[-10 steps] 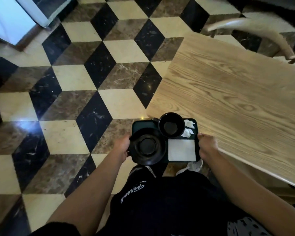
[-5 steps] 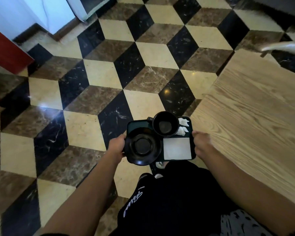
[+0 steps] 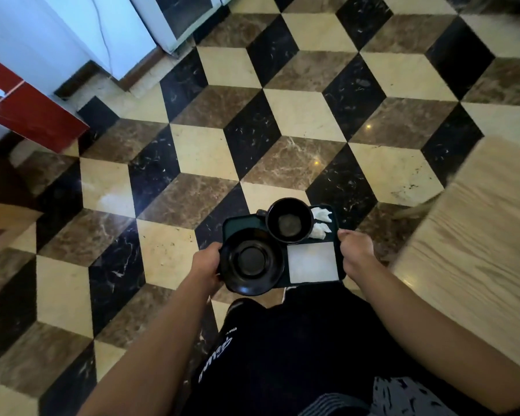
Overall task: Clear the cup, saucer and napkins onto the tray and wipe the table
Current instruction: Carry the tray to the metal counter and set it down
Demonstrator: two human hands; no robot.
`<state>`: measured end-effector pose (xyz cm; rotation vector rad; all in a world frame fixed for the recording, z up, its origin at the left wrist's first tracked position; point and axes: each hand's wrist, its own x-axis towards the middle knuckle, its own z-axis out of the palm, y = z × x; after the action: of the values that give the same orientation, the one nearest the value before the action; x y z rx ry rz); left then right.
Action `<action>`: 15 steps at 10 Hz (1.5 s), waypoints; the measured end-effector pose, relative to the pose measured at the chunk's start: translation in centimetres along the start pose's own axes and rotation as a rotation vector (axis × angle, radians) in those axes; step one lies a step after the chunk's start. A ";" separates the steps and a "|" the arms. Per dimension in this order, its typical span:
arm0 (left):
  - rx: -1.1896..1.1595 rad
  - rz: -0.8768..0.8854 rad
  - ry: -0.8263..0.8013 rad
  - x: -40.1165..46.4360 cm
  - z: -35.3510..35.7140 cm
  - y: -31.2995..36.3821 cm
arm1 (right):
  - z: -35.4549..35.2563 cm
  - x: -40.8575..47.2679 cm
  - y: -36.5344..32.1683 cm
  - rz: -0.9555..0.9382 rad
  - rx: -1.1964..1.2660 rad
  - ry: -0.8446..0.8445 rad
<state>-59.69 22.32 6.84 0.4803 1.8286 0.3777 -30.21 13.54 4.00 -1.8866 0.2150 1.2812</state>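
Note:
I carry a small dark tray (image 3: 237, 225) level in front of my body, above the floor. My left hand (image 3: 205, 264) grips its left edge and my right hand (image 3: 354, 250) grips its right edge. On the tray a black saucer (image 3: 251, 261) lies at the near left, overhanging the edge. A black cup (image 3: 289, 220) stands upright at the far middle. Crumpled white napkins (image 3: 321, 222) lie at the far right, and a flat white folded napkin (image 3: 312, 262) lies at the near right. The wooden table (image 3: 475, 253) is to my right, its top bare.
The floor is a cube pattern of black, brown and cream tiles. A red cabinet (image 3: 27, 109) and white appliances (image 3: 108, 34) with a hanging cord stand at the far left. A wooden piece (image 3: 0, 229) juts in at the left edge.
The view has swung left, away from the table, which now shows only at the right edge. The tray with its load stays held in both hands and now hangs over the floor.

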 end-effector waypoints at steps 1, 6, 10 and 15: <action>0.015 0.021 -0.006 1.6 1.6 4.6 | 2.2 0.1 -4.6 -0.005 0.000 -0.001; 0.156 0.063 -0.132 10.7 11.9 23.8 | 8.0 4.9 -20.9 0.024 0.112 0.136; 0.343 0.175 -0.309 16.1 24.1 43.0 | 10.8 11.9 -33.0 -0.015 0.245 0.295; 0.513 0.204 -0.388 17.2 42.3 54.9 | 5.5 23.7 -45.4 0.003 0.374 0.348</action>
<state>-16.49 79.12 6.71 1.0247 1.4881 -0.0597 1.89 53.64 7.62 -1.7652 0.5972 0.8345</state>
